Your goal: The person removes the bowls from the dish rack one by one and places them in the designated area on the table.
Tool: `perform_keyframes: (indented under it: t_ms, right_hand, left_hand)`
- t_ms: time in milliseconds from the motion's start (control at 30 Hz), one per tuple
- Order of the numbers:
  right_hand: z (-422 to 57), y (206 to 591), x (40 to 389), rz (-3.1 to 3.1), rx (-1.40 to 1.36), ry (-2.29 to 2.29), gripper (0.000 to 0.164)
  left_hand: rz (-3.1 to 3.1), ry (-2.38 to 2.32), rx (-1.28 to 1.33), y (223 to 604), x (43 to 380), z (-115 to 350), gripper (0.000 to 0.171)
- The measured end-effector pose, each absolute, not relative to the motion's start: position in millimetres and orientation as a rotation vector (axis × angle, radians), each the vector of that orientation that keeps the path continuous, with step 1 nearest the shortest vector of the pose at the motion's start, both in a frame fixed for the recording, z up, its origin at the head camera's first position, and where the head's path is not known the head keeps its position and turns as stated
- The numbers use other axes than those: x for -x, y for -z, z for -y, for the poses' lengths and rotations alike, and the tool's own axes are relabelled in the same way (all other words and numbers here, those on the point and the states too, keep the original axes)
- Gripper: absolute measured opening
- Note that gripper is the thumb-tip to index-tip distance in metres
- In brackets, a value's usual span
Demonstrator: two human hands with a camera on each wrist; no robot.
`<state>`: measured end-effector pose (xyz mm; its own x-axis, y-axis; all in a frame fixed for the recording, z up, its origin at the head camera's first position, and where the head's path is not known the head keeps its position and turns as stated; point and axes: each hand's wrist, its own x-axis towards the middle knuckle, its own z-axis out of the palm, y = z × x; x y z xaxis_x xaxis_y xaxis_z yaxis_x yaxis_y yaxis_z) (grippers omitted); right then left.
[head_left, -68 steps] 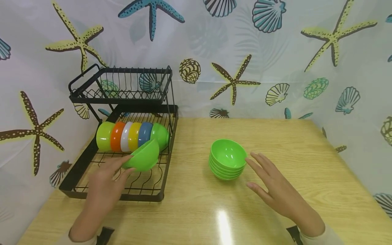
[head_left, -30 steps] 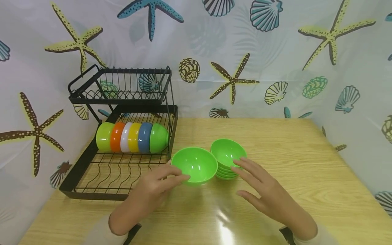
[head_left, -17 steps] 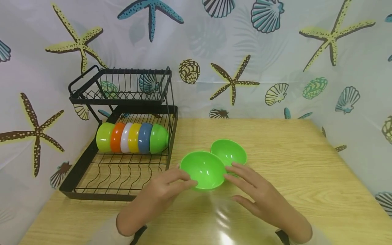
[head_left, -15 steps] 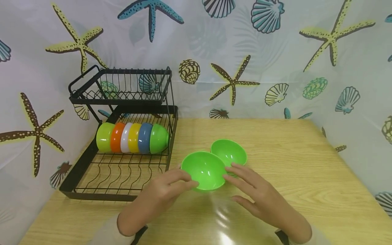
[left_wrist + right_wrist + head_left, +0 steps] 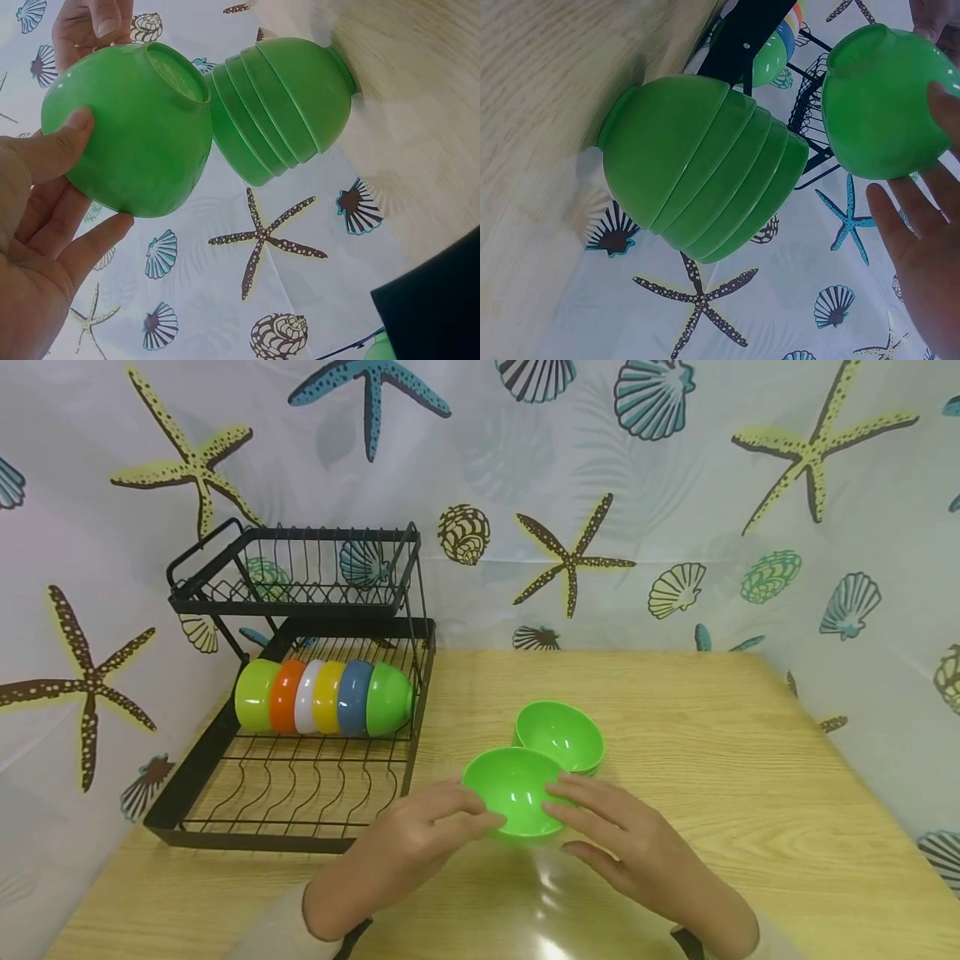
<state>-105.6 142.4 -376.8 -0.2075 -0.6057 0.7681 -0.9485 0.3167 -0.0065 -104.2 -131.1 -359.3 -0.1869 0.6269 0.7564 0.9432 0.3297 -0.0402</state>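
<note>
In the head view a green bowl [image 5: 517, 793] is tilted with its inside facing me. My left hand [image 5: 412, 843] pinches its left rim, thumb on one side and fingers on the other, as the left wrist view also shows. My right hand [image 5: 626, 835] is at the bowl's right edge, its fingers extended and overlapping the rim, thumb spread lower down. Just behind stands a stack of nested green bowls [image 5: 562, 735], partly covered by the held bowl. In the right wrist view the stack [image 5: 697, 165] stands upright on the table beside the held bowl [image 5: 885, 105].
On the left stands a black two-tier dish rack [image 5: 296, 608]. In its lower tier several bowls sit on edge in a row, from a lime bowl [image 5: 255, 697] to a green bowl [image 5: 388, 700]. A patterned curtain [image 5: 480, 460] hangs behind the wooden table [image 5: 712, 735].
My left hand has brought the green bowl from the rack rightward, in front of the stack, and slightly nearer to me. My right hand has moved left and down to the bowl's edge.
</note>
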Motion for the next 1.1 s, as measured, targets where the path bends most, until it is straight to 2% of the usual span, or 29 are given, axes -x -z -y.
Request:
perform_keyframes:
  t_ms: [300,567,1100]
  right_hand:
    - [-137,373,106,1.746,-1.403,-0.656,0.023]
    - [-136,371,103,1.731,-1.371,-0.627,0.024]
    - [-141,357,112,1.7,-1.363,-0.551,0.027]
  left_hand:
    - [1.876,0.539,1.391,361,101,128,0.024]
    - [1.917,0.508,1.418,362,100,130,0.025]
    - [1.84,0.456,1.359,354,102,119,0.015]
